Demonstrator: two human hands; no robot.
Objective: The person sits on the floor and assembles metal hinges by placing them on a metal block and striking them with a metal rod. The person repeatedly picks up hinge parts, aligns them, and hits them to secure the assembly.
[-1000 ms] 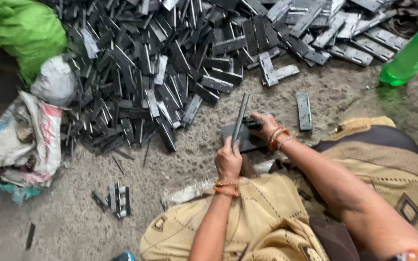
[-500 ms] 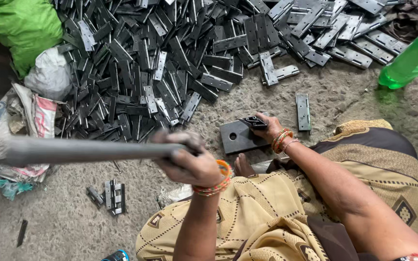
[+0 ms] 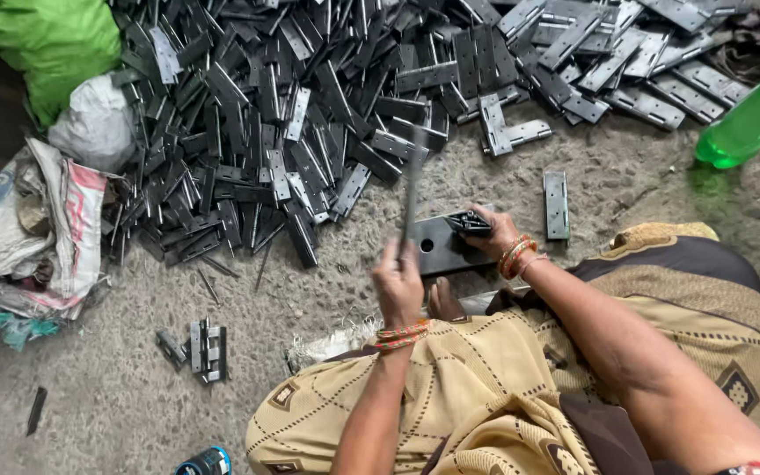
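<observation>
A big heap of metal hinges (image 3: 327,114) covers the floor (image 3: 116,405) ahead of you. Your left hand (image 3: 398,283) grips a blurred rod (image 3: 413,189) above the steel block (image 3: 443,248); your right hand (image 3: 493,234) fingers pinch a small hinge (image 3: 468,222) there.

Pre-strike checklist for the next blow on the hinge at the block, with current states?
1. Left hand grips the metal rod: ok, fist closed round its lower end.
2. Right hand steadies the hinge on the steel block: ok.
3. Right fingers clear of the strike point: cannot tell, fingertips sit on the hinge.
4. Rod lined up over the hinge: cannot tell, rod is motion-blurred.
5. Block flat on the floor: ok.
6. Hinge pile clear of the block: ok, a gap shows.
</observation>
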